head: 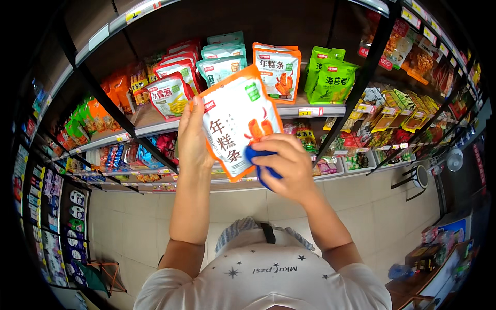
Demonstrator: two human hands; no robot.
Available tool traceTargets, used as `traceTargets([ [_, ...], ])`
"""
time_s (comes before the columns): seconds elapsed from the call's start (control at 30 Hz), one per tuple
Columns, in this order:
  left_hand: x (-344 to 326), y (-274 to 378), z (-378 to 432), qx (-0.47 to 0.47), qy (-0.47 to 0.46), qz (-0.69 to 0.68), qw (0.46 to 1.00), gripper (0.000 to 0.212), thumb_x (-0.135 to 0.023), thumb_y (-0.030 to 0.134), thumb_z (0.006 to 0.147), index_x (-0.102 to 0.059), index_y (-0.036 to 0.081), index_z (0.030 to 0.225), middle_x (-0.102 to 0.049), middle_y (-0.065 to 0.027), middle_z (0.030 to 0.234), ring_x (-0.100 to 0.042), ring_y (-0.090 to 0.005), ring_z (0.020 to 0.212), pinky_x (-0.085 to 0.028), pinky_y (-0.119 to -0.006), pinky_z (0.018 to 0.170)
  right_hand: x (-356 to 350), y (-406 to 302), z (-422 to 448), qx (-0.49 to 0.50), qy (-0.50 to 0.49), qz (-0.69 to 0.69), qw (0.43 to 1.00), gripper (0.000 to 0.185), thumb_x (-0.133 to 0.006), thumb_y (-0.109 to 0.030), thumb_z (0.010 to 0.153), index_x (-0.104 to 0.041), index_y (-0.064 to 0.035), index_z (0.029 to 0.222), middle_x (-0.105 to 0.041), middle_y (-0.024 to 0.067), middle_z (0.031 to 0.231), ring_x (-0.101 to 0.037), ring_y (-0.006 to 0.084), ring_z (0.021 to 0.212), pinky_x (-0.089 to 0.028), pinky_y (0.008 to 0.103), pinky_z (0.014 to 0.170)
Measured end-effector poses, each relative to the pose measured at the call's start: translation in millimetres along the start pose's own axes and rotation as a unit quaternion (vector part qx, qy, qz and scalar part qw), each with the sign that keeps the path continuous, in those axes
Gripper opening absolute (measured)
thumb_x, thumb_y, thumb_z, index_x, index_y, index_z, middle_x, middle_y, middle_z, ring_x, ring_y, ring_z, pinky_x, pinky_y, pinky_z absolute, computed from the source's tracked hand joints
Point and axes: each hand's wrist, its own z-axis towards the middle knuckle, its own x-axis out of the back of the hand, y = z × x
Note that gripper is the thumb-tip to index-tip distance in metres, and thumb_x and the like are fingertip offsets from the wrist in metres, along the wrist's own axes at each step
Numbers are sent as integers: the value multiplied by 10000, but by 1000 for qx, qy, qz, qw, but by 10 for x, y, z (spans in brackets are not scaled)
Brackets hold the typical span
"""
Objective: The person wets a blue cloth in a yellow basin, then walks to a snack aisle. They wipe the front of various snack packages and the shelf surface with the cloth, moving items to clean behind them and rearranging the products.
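My left hand [195,135] grips the left edge of a white and orange snack pouch [232,116], which is tilted in front of the shelf. My right hand [286,164] has a dark blue cloth [267,170] bunched in its fingers, touching the pouch's lower right front. Behind the pouch, similar orange-edged pouches [285,71] stand on the shelf. To their left are teal pouches [217,68] and red-edged pouches [170,95]; to their right stand green pouches [335,81].
The metal shelf edge [288,112] carries price tags. Lower shelves hold packaged snacks and white bins [358,162]. A stool [418,177] stands at right on the tiled floor. A folding seat [106,275] is at lower left, and a wooden counter [430,271] with packages at lower right.
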Motion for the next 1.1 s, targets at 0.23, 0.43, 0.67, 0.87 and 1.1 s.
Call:
traceTargets([
  [0.23, 47, -268, -31, 17, -92, 128, 987, 188, -603, 271, 1055, -517, 114, 998, -586, 38, 871, -564, -28, 744, -513, -219, 647, 342, 484, -359, -348, -22, 237, 907, 754, -805, -208, 865, -439, -21, 1497, -686, 68, 865, -635, 118, 826, -486, 266, 816],
  [0.43, -59, -591, 487, -94, -215, 273, 933, 195, -654, 226, 1022, -546, 64, 1014, -596, 17, 896, -537, -48, 833, -469, -245, 741, 242, 831, -95, -320, -50, 138, 936, 477, -788, -283, 887, -664, 0, 1251, -748, 116, 1003, -675, 158, 921, -525, 329, 878],
  [0.67, -462, -302, 1483, -275, -305, 557, 722, 282, -772, 253, 908, -647, 21, 1008, -682, -165, 1198, -636, -281, 1143, -482, -383, 983, 267, 1529, 380, -347, 24, 23, 937, 342, -745, -270, 918, -725, -17, 1149, -765, 101, 943, -679, 138, 837, -532, 319, 784],
  [0.87, -547, -305, 2390, -221, -425, 729, 490, 591, -841, 578, 740, -728, 185, 1166, -227, -257, 1656, -70, -448, 1562, -198, -572, 1232, -35, 1987, 313, -372, 66, -93, 921, 369, -760, -323, 897, -743, -28, 1119, -702, 145, 986, -641, 222, 984, -498, 338, 889],
  [1.1, -678, -401, 2977, -71, -499, 748, 432, 717, -830, 649, 705, -748, 99, 1158, -417, -218, 1528, -399, -401, 1413, -384, -479, 1135, -146, 2292, 292, -357, 53, -131, 923, 586, -785, -423, 844, -680, -38, 1272, -500, 291, 1415, -501, 406, 1325, -423, 436, 1105],
])
